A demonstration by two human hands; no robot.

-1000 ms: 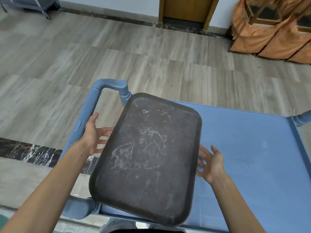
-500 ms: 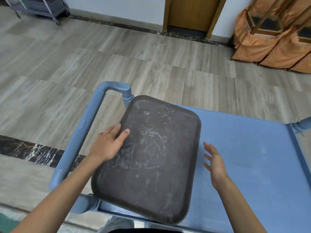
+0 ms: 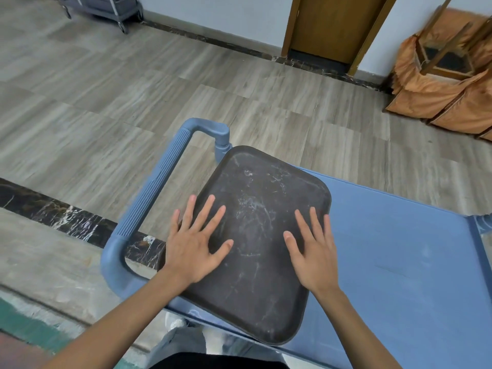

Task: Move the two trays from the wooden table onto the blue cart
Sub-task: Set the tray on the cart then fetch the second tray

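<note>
A dark, scratched rectangular tray lies on the left end of the blue cart, with its near corner jutting over the cart's front edge. My left hand rests flat on the tray's left side, fingers spread. On the tray's right side my right hand lies flat in the same way. Neither hand grips anything. Only one tray is in view, and the wooden table does not show.
The cart's ribbed blue handle stands at its left end. Wood-look floor stretches beyond. A brown door is at the back, orange-draped furniture at the far right, a grey trolley at the far left.
Both hands were apart from the tray's sides a second ago. The left hand came onto the tray first, then the right, and now both press flat on it.
</note>
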